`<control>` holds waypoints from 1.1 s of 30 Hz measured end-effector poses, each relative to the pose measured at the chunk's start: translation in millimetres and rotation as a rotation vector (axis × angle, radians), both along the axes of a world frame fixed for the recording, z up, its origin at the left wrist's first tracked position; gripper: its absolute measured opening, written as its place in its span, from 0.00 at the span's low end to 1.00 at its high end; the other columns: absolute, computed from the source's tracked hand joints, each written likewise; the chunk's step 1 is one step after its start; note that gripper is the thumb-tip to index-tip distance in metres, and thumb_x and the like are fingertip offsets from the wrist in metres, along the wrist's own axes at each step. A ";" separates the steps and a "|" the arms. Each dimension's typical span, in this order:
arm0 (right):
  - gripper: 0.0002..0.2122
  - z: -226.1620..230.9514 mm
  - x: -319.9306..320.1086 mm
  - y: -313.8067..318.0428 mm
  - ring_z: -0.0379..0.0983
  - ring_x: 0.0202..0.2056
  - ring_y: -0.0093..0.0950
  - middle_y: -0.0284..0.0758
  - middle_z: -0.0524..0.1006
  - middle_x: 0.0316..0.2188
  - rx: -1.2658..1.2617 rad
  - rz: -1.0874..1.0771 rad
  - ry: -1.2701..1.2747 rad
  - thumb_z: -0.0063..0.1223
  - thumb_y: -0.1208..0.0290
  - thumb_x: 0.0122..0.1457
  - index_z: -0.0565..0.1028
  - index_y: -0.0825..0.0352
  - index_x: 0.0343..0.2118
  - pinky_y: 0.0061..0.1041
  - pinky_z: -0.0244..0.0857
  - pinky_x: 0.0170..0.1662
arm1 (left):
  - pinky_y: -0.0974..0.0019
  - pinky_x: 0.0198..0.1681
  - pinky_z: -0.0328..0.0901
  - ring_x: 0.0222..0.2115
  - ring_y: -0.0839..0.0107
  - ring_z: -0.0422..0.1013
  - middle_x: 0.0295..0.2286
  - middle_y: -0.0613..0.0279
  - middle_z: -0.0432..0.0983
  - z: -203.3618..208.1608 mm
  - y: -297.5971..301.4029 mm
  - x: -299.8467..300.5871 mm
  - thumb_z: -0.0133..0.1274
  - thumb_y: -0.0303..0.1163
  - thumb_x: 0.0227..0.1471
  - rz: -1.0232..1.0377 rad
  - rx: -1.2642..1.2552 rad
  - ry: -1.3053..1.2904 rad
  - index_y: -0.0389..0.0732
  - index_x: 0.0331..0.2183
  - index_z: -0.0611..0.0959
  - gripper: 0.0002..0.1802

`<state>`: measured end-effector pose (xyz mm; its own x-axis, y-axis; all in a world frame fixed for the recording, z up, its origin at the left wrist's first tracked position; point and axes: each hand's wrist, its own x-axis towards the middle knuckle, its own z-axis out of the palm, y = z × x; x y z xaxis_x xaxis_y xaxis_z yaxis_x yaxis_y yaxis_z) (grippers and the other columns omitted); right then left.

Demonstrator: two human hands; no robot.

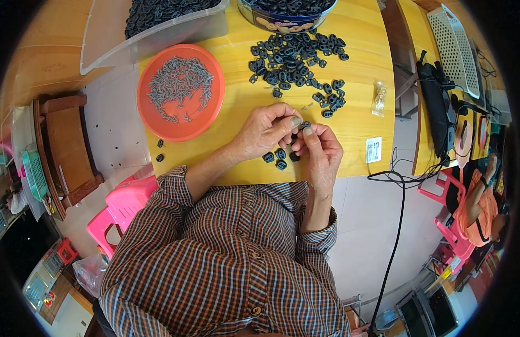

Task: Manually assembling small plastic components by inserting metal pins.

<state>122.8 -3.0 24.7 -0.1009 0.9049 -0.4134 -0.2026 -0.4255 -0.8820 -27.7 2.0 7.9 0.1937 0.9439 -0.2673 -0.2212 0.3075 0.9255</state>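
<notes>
Over the yellow table, my left hand [269, 130] and my right hand [322, 154] meet at their fingertips. Both pinch one small black plastic cord lock [306, 124]; the fingers cover most of it. Just below, near the table's front edge, lie several black cord locks [280, 164]. Beyond my hands a loose heap of black two-holed pieces [293, 64] spreads across the table. To the left, an orange round dish [143, 109] holds a heap of small grey metal springs [178, 84]. A few springs also lie loose by the heap.
A clear plastic bin [209, 25] and a round tin [282, 24], both filled with black pieces, stand at the back. On the table's right are a small clear packet [379, 100] and a white label [373, 150]. A black cable [402, 224] hangs right; a pink chair [131, 196] stands left.
</notes>
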 end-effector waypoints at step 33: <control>0.06 -2.8 2.6 -6.0 0.62 0.19 0.13 0.27 0.69 0.19 0.177 0.091 -0.325 0.49 0.72 0.59 0.70 0.69 0.28 0.13 0.57 0.22 | 0.77 0.18 0.67 0.17 0.83 0.69 0.21 0.66 0.72 -8.9 -3.0 2.2 0.48 0.23 0.55 -0.001 0.223 0.291 0.32 0.30 0.77 0.05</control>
